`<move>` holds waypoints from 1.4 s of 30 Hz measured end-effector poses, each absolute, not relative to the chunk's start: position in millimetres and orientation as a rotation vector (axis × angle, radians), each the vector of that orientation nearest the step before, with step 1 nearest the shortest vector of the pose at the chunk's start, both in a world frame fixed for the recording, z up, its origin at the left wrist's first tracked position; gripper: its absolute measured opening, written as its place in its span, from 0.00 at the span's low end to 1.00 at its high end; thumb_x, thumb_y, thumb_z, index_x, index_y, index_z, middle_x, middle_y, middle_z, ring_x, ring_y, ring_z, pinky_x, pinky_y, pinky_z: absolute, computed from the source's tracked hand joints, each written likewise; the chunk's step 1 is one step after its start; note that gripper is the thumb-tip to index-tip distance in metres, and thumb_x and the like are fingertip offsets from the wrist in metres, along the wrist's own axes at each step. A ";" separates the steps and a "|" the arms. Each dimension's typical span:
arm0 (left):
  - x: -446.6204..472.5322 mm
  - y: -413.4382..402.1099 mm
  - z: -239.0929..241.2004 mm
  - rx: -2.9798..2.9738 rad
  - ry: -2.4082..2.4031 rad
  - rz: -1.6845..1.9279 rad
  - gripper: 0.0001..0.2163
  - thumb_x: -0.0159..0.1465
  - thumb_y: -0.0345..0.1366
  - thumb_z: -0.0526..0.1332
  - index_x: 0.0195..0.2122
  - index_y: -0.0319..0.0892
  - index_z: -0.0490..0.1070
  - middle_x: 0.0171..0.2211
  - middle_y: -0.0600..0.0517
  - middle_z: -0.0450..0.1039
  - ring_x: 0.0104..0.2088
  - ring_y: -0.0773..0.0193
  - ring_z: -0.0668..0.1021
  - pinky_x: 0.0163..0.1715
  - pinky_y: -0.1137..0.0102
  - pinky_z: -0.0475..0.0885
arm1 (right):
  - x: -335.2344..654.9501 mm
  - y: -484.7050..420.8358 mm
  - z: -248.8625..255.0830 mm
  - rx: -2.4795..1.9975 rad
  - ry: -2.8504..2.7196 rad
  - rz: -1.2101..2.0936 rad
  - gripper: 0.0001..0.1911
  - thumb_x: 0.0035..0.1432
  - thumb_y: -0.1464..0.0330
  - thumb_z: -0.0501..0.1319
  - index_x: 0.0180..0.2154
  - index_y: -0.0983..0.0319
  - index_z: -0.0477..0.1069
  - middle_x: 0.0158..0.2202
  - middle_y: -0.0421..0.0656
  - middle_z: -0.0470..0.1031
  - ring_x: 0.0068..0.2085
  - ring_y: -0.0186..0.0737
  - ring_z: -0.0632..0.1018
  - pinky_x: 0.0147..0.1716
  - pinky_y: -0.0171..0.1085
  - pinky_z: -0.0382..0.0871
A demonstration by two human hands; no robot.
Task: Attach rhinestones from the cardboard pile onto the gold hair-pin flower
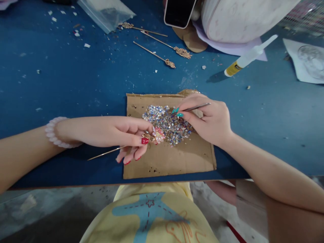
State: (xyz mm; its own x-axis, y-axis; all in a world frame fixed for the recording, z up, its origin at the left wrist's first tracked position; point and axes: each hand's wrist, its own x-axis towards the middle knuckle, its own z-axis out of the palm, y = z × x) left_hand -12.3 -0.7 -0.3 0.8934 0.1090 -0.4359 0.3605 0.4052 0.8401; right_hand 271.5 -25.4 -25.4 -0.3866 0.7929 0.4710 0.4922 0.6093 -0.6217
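Cardboard (177,162) lies flat on the blue counter (63,84) at its near edge, carrying a heap of small shiny sequins (168,123). The left hand (111,131) reaches in from the left with its grip closed on a gold hairpin (106,153): thumb and forefinger pinch it near the decorated head (157,135), which is pink and sparkly and rests at the left edge of the sequin heap, while the thin stem points back toward the left, under the hand. A pale bead bracelet (54,133) sits on that wrist. The right hand (210,123) comes from the right, its grip closed on slim metal tweezers (196,107), held like a pen, the fingertips above the upper right part of the heap; the tweezer tips are hidden behind the fingers.

Farther back on the counter lie three more gold hairpins (162,50), side by side. A clear plastic bag (106,13) lies beyond them to the left, a phone (178,12) and a pale bag (240,18) to the right, and a glue tube (246,58) well right of the hairpins.
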 end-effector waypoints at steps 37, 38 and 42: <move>-9.4 -0.7 1.9 1.158 0.481 -0.167 0.08 0.74 0.38 0.62 0.52 0.46 0.71 0.32 0.55 0.77 0.25 0.69 0.76 0.25 0.77 0.77 | 270.2 -25.2 -25.7 -0.982 -2.066 0.508 0.09 0.67 0.73 0.65 0.38 0.53 0.80 0.38 0.39 0.86 0.41 0.41 0.86 0.43 0.42 0.84; -9.2 -0.7 1.8 1.163 0.483 -0.169 0.09 0.74 0.38 0.62 0.54 0.46 0.72 0.32 0.54 0.77 0.25 0.68 0.76 0.25 0.77 0.76 | 270.2 -25.2 -25.7 -0.979 -2.061 0.509 0.09 0.68 0.73 0.65 0.38 0.53 0.80 0.38 0.39 0.85 0.41 0.41 0.86 0.43 0.42 0.84; -8.9 -0.5 1.4 1.169 0.480 -0.166 0.13 0.74 0.39 0.62 0.58 0.47 0.72 0.32 0.54 0.77 0.25 0.68 0.76 0.25 0.76 0.76 | 270.6 -25.6 -25.6 -0.993 -2.054 0.522 0.08 0.69 0.71 0.65 0.38 0.52 0.80 0.37 0.39 0.85 0.41 0.42 0.86 0.43 0.43 0.84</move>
